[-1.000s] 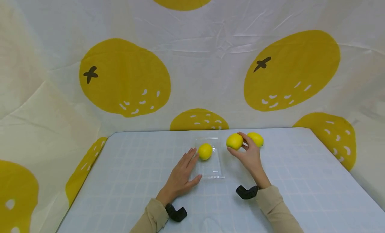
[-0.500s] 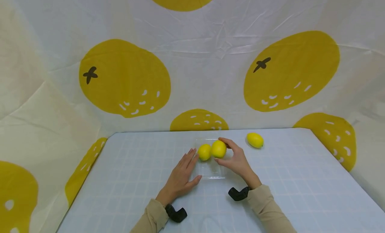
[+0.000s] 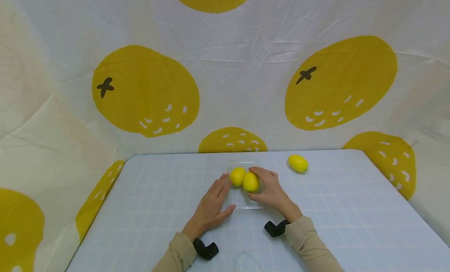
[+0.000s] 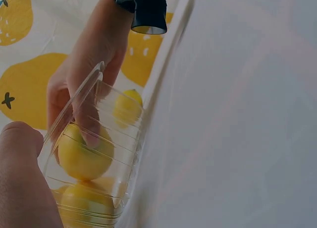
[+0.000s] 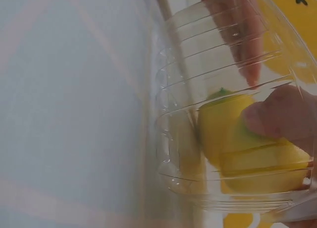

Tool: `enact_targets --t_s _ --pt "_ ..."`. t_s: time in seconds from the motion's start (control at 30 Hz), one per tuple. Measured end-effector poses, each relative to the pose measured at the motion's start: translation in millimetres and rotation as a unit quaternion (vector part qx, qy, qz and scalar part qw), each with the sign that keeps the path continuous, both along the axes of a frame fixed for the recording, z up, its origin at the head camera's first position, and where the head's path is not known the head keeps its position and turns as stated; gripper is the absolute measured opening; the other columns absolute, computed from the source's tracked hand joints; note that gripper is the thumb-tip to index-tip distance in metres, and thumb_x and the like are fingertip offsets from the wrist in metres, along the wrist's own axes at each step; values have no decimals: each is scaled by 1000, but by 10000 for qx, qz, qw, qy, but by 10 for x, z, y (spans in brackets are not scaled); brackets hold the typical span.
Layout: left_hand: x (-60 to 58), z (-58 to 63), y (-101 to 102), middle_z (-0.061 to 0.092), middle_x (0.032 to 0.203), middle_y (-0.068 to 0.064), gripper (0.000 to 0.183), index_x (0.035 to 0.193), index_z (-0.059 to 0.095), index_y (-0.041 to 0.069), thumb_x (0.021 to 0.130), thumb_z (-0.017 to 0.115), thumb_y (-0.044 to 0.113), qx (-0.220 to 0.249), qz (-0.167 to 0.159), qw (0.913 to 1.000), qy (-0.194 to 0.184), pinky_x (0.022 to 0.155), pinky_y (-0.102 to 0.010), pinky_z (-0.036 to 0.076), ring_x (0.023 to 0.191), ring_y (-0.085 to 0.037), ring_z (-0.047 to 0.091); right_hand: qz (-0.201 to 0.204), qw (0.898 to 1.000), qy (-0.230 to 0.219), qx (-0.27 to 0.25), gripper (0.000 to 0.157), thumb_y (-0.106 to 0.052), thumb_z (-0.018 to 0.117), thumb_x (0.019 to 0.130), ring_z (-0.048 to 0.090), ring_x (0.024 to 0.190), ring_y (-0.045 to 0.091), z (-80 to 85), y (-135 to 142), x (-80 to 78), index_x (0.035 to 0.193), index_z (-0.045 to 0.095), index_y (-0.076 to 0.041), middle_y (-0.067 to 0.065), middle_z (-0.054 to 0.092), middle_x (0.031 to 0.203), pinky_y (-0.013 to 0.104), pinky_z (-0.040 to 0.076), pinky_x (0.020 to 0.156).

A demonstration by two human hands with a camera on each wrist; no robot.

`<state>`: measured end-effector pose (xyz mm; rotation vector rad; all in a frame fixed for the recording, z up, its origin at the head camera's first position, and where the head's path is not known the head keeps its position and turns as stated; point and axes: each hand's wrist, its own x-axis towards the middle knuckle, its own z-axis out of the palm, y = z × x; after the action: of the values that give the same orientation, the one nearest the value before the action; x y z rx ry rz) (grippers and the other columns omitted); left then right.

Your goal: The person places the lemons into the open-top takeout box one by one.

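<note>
your right hand [image 3: 272, 188] is clamped on a yellow lemon [image 3: 251, 182], thumb on the near side and fingers on the far side. that lemon is inside a clear plastic tray [image 3: 245, 202], which lies between your two hands; whether the fruit rests on the tray's floor you cannot tell from these views. just left of your right fingertips, a second lemon [image 3: 237, 176] sits in the tray, touching the held one.

your left hand [image 3: 212, 207] lies at the tray's left side, its fingers straight and side by side, the thumb set apart from them. its fingertips are just beside the second lemon; whether they press the tray's wall is hard to tell. beyond your right hand and to its right, a third lemon [image 3: 297, 163] lies on its side outside the tray, on the pale checked tablecloth [image 3: 158, 209].

each of your wrists carries a black camera [image 3: 206, 248], just above a rolled beige sleeve [image 3: 313, 240]. in front of both hands, past the table's far edge, hangs a whitish curtain [image 3: 242, 88] printed with large yellow fruits [image 3: 145, 90].
</note>
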<state>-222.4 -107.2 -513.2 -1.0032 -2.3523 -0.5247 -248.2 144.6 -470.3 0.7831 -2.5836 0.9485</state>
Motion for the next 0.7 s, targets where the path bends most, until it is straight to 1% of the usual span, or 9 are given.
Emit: enact_targets --t_s 0.2,0.37,0.53,0.7 --pt "5 7 6 33 157 -19 74 148 39 -3 102 32 54 -10 8 10000 -99 117 -48 29 145 -32 31 -122 9981 -116 590 79 -21 88 67 50 127 33 68 -33 45 137 55 -2 14 58 138 59 28 103" --pt "9 24 8 33 157 -19 75 149 39 -2 102 31 55 -39 4 9998 -197 118 -47 27 146 -31 30 -146 9940 -414 997 81 -23 87 69 48 126 32 115 -52 76 139 54 -1 14 58 137 60 25 106" --pt "16 34 8 32 158 -18 75 150 37 -2 101 31 55 -76 -11 9994 -335 119 -45 24 148 -28 27 -80 9907 -684 1176 83 -24 86 72 42 129 34 137 -51 104 142 50 1 15 55 140 63 21 107" --pt "13 29 10 32 158 -17 75 150 37 -1 101 31 55 -114 8 9994 -326 119 -45 24 148 -28 26 1 9887 -836 1242 82 -24 81 76 36 134 35 139 -47 112 146 45 1 15 51 145 65 19 108"
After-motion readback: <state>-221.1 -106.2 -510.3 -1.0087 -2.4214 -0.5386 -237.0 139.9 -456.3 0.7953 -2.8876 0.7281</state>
